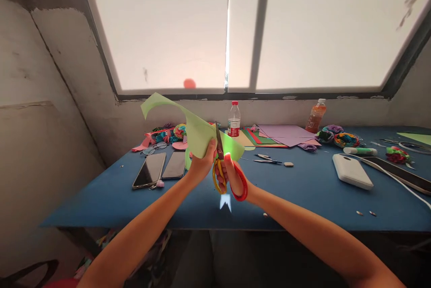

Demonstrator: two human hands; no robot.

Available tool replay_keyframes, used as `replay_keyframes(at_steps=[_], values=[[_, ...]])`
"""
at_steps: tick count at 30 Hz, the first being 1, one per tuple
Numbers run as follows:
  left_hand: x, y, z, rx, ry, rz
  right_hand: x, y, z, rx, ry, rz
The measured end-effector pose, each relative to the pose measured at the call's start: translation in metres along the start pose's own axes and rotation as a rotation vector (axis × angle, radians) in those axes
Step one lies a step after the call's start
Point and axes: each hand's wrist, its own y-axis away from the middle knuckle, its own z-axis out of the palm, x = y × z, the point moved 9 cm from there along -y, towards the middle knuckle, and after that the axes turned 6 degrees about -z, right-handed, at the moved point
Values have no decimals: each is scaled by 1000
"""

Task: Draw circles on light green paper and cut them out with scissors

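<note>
My left hand [204,163] pinches a curved piece of light green paper [199,134], which bends up and away to the left above the table. In my right hand [233,175] is a pair of scissors [219,144] with one yellow and one red handle loop. The blades point upward against the paper, and part of the sheet shows brightly lit to their right. My right thumb goes through the red loop, and fingers pass through the yellow one. Both hands are close together over the near half of the blue table [195,209].
Two phones [149,171] and glasses [155,148] lie left. Behind are a red-capped bottle [234,119], coloured paper sheets [286,134] and an orange drink bottle [315,116]. To the right sit a white power bank [352,171], a glue stick [360,151] and crepe-like flowers [346,140].
</note>
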Motion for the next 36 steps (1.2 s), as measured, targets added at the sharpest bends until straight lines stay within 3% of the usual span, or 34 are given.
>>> replay_keyframes(at_steps=[3,9,14,20,27,32,36], values=[[-3,-2,3,-51,44,-30,-3,0,-4,27,48,-2],[-3,-5,-4,20,182,-73,-5,0,-6,0,105,-46],[8,-6,-10,62,242,50,-7,4,7,-140,94,-78],[9,-4,-29,203,103,157,3,7,17,-220,-53,-6],[4,-4,-17,47,-36,76,2,4,29,-389,-214,-20],[3,0,-8,-26,-149,52,2,-2,17,-306,-143,-42],[4,1,-8,22,-121,82,1,-3,12,-251,-108,-53]])
